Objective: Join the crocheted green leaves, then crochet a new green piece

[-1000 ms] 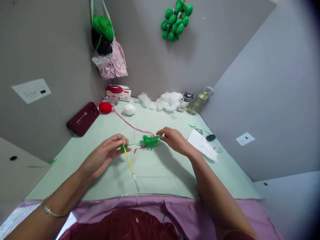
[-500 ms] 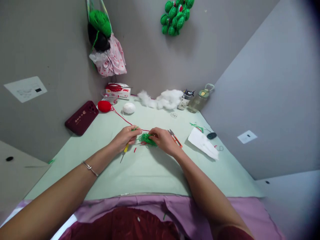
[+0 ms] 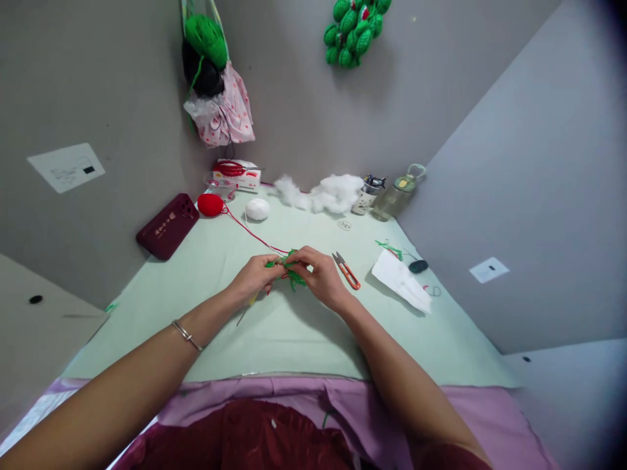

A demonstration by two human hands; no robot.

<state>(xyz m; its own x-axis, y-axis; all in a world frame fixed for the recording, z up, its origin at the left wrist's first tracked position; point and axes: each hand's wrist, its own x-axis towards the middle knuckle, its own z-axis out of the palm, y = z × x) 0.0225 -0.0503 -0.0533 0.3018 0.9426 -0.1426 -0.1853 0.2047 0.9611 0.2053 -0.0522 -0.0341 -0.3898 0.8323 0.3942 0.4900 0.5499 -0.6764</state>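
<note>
Your left hand [image 3: 255, 277] and right hand [image 3: 318, 274] meet fingertip to fingertip over the pale green tabletop [image 3: 294, 333], both pinched narrow on a small tangle of fuzzy green yarn [image 3: 292, 274] that sits between them and spills a little below your right thumb. A thin yellow-handled crochet hook [image 3: 247, 308] slants down from under your left palm, its metal tip pointing back toward you; whether your left fingers grip it cannot be told. A fine red strand [image 3: 249, 232] runs from just beyond your left fingertips away to a round, soft red yarn ball [image 3: 210, 204] far off past that hand, with a white yarn ball [image 3: 257, 209] beside it. Just beside your right hand, on its outer side, lie small orange-handled snips [image 3: 347, 270] with short metal blades. Farther out on that side rests a crumpled white paper sheet [image 3: 401, 281].
</note>
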